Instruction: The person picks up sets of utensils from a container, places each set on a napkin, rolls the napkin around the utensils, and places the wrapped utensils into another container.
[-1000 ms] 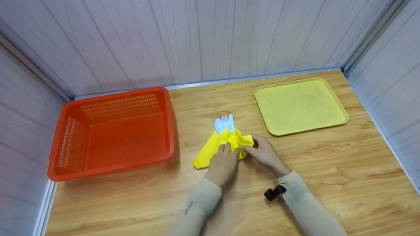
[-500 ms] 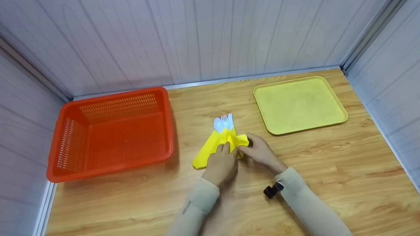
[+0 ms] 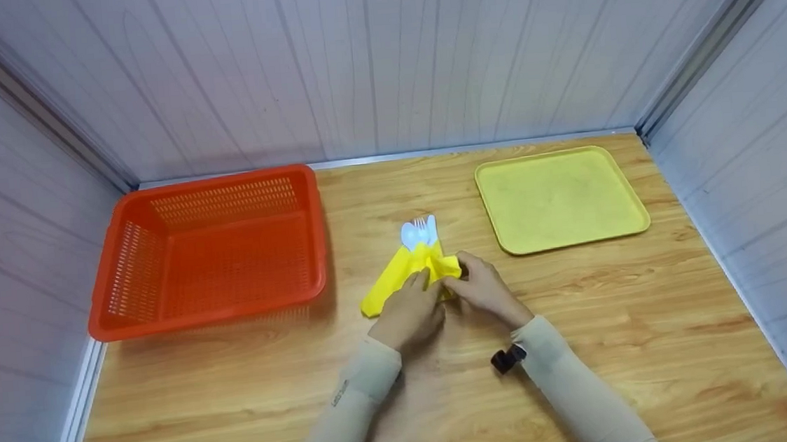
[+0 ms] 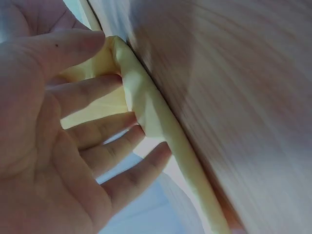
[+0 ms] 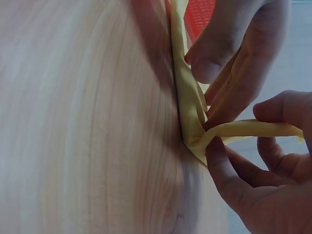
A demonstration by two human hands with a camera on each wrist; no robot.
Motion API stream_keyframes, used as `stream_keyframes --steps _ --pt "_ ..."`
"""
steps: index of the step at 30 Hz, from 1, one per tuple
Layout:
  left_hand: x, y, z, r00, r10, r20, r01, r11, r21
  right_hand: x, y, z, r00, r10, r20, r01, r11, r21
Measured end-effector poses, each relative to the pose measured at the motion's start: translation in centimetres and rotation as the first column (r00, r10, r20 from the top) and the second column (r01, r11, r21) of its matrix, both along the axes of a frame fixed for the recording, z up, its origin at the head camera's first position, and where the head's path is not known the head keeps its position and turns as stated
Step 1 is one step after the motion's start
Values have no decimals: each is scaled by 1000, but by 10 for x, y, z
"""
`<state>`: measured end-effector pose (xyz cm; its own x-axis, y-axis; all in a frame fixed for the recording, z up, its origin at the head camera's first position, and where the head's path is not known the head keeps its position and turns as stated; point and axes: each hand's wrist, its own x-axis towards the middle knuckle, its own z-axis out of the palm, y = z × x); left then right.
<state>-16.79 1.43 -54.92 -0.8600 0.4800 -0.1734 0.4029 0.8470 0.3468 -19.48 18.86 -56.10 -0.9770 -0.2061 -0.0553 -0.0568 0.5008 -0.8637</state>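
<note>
A folded yellow cloth napkin [image 3: 386,290] lies mid-table. The heads of a pale plastic spoon [image 3: 409,236], fork [image 3: 421,226] and knife [image 3: 432,228] stick out of its far end. My left hand [image 3: 408,315] presses on the napkin with extended fingers; in the left wrist view those fingers [image 4: 134,175] reach onto the cloth. From the right side my right hand [image 3: 486,287] pinches a loose flap. In the right wrist view the flap [image 5: 248,129] stands raised between thumb and fingers. The cutlery's handles are hidden in the cloth.
On the left stands a red plastic basket [image 3: 317,255] with slotted sides. A yellow tray [image 3: 564,200] lies at the back right of the wooden table [image 3: 627,329]. Pale panel walls [image 3: 367,61] enclose the back and both sides.
My right hand has moved slightly left, drawing the napkin flap inward over the bundle. The left hand keeps its place on the cloth while its wrist shifts a little left.
</note>
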Motion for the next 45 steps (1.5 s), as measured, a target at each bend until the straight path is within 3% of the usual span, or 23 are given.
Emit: stream_keyframes --steps 7,12,19,24,32,40,45 --pt "10 -20 2 989 10 -145 -14 1000 -27 3 -7 1 999 -5 -41 8 998 69" --pt "14 -29 2 985 21 -174 -23 1000 -9 6 -12 4 998 -10 -60 17 993 114" --pt "15 -33 -3 983 29 -179 -20 998 55 11 -18 3 995 -6 -101 20 991 131" --pt "14 -35 -3 991 33 -132 -25 998 65 13 -18 2 996 -30 -86 38 995 95" --pt "16 -37 -6 990 21 -142 -11 998 70 15 -18 -6 958 80 -277 -19 976 217" --pt "20 -36 -6 991 34 -127 -30 999 32 19 -25 -10 940 116 -322 -9 949 316" --pt "26 -35 4 984 63 -164 -70 997 -38 21 -30 -11 928 119 -352 20 930 366"
